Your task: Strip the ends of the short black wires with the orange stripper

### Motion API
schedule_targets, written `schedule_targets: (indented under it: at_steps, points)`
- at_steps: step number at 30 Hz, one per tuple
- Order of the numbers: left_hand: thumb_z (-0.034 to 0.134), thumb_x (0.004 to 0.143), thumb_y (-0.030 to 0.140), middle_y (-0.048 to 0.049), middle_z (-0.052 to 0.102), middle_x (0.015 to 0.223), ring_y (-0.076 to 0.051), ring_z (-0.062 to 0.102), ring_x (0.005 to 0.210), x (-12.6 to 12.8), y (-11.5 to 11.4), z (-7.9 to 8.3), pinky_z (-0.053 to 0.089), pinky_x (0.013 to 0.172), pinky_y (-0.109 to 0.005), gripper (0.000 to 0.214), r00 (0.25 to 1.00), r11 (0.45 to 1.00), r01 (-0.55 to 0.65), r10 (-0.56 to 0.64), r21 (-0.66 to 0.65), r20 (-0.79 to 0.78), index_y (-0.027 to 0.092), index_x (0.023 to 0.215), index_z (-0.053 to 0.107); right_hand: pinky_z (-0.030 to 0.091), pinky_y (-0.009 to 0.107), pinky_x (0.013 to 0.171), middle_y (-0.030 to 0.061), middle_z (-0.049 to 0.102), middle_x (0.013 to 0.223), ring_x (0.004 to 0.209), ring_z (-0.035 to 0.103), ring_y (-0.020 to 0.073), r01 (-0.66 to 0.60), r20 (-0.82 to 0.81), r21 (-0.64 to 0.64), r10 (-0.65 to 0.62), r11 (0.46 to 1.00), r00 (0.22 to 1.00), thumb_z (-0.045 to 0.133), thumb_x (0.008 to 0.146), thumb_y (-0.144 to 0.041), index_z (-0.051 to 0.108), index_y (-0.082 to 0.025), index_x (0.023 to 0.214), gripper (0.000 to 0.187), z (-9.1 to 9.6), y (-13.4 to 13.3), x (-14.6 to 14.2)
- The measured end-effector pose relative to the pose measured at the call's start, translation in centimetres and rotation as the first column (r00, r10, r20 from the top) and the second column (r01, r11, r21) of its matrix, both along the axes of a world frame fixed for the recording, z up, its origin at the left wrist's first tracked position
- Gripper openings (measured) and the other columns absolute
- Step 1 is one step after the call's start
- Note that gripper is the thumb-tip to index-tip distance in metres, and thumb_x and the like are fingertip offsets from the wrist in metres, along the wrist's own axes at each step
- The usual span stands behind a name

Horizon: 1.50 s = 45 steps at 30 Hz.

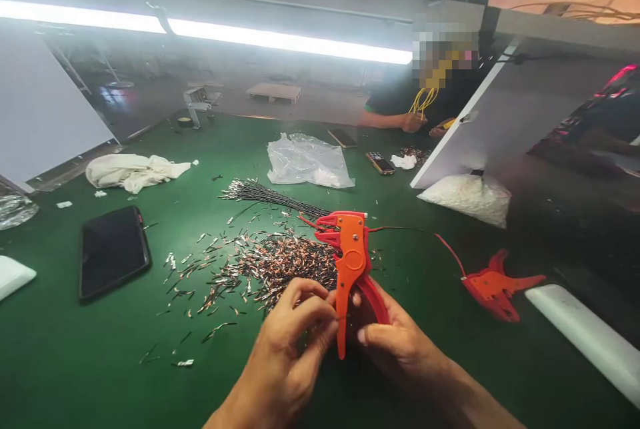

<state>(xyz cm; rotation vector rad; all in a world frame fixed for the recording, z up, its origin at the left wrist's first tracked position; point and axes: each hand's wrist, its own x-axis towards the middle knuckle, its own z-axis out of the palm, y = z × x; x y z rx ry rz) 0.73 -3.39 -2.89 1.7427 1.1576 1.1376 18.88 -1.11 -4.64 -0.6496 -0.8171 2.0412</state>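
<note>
A green table point(75, 362) lay under a long strip light point(280, 42), with wire scraps point(270, 262) strewn mid-table. Near the front edge the orange wire stripper point(353, 262) stood upright. The right hand point(400, 342) was closed around its handles, and the left hand point(290, 349) was bunched, fingertips together, against its left side.

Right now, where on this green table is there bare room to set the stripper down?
Bare green table, bar stray bits, lies near-left, bordered by the black phone and left hand, and between the right hand, gripping the wire stripper, and the second stripper. Crowded: the centre, where the scrap pile and black wire bundle lie.
</note>
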Motion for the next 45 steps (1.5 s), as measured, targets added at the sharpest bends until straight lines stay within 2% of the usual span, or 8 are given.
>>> schedule_targets:
  at_steps: [5, 9, 13, 24, 31, 36, 39, 45]
  points:
    - [0.068, 0.087, 0.041, -0.0088, 0.055, 0.120, -0.025, 0.054, 0.115, 0.3, 0.7, 0.0, 0.047, 0.093, -0.035, 0.024, 0.932, 0.886, 0.280, -0.157, -0.371, 0.326, 0.020, 0.075, 0.068, 0.044, 0.025, 0.068, -0.0048, 0.061, 0.079, 0.073, 0.054, 0.0134, 0.130, 0.069, -0.066, -0.126, 0.989, 0.990, 0.059, 0.059, -0.004, 0.064, -0.024, 0.090, 0.037, -0.4, -0.3, -1.0]
    - [0.072, 0.079, 0.060, -0.0015, 0.056, 0.079, -0.014, 0.053, 0.075, 0.2, 0.7, -0.3, 0.044, 0.071, -0.026, 0.045, 0.868, 0.788, 0.393, -0.149, -0.473, 0.473, 0.017, 0.070, 0.063, 0.042, 0.028, 0.068, -0.0040, 0.061, 0.080, 0.074, 0.054, 0.0162, 0.009, 0.190, 0.099, -0.028, 0.995, 0.981, 0.061, 0.065, -0.009, 0.062, -0.023, 0.099, 0.037, -0.1, -0.2, -0.4]
    - [0.069, 0.077, 0.068, 0.0041, 0.049, 0.059, -0.009, 0.041, 0.053, 0.6, 0.5, -0.8, 0.033, 0.054, -0.022, 0.053, 0.834, 0.682, 0.502, -0.220, -0.531, 0.506, 0.018, 0.071, 0.055, 0.042, 0.028, 0.068, -0.0024, 0.065, 0.084, 0.078, 0.060, 0.0192, -0.081, 0.148, 0.047, 0.073, 0.996, 0.986, 0.056, 0.059, -0.007, 0.058, -0.022, 0.112, 0.056, 0.8, -0.2, -0.5]
    - [0.065, 0.080, 0.069, 0.0043, 0.044, 0.065, -0.011, 0.036, 0.061, 0.0, 0.7, 0.4, 0.028, 0.059, -0.023, 0.054, 0.872, 0.711, 0.475, -0.299, -0.518, 0.388, 0.018, 0.067, 0.054, 0.049, 0.036, 0.082, 0.0023, 0.068, 0.094, 0.094, 0.063, 0.0249, -0.076, 0.362, 0.096, 0.036, 0.993, 0.932, 0.055, 0.058, -0.007, 0.064, -0.022, 0.107, 0.052, 1.1, -0.4, -0.1]
    - [0.066, 0.086, 0.059, -0.0030, 0.061, 0.080, -0.018, 0.056, 0.080, -0.9, 1.1, 1.8, 0.045, 0.074, -0.028, 0.044, 0.887, 0.821, 0.434, -0.316, -0.371, 0.337, 0.019, 0.068, 0.068, 0.043, 0.045, 0.104, 0.0053, 0.068, 0.118, 0.113, 0.064, 0.0254, -0.061, 0.079, 0.102, 0.053, 0.993, 0.995, 0.061, 0.070, -0.006, 0.056, -0.027, 0.128, 0.062, 1.7, -0.9, -0.1]
    - [0.065, 0.091, 0.040, -0.0037, 0.070, 0.081, -0.019, 0.066, 0.079, -2.5, 1.5, 2.4, 0.054, 0.073, -0.028, 0.022, 0.988, 0.973, 0.000, 0.036, -0.233, 0.151, 0.023, 0.079, 0.073, 0.048, 0.051, 0.102, 0.0059, 0.068, 0.122, 0.113, 0.066, 0.0253, 0.052, 0.019, 0.160, -0.056, 0.986, 0.998, 0.059, 0.085, -0.010, 0.055, -0.033, 0.129, 0.050, 0.5, -0.5, 1.1]
    - [0.063, 0.092, 0.030, 0.0024, 0.065, 0.063, -0.014, 0.063, 0.061, -2.9, 1.4, 2.5, 0.053, 0.062, -0.023, 0.015, 0.974, 0.968, -0.207, 0.217, -0.140, 0.062, 0.024, 0.082, 0.072, 0.052, 0.051, 0.095, 0.0070, 0.067, 0.117, 0.109, 0.066, 0.0265, 0.040, 0.093, 0.218, -0.062, 0.975, 0.994, 0.061, 0.092, -0.019, 0.053, -0.033, 0.131, 0.042, 0.3, -0.4, 1.3]
    - [0.059, 0.090, 0.018, 0.0044, 0.067, 0.070, -0.009, 0.061, 0.059, -2.5, 1.5, 2.2, 0.051, 0.055, -0.016, 0.015, 0.952, 0.948, -0.306, 0.303, 0.091, 0.046, 0.026, 0.089, 0.071, 0.052, 0.052, 0.092, 0.0054, 0.057, 0.111, 0.102, 0.061, 0.0257, -0.165, -0.029, 0.206, 0.174, 0.965, 0.984, 0.077, 0.079, -0.038, 0.052, -0.033, 0.132, 0.059, 0.5, -0.9, 0.6]
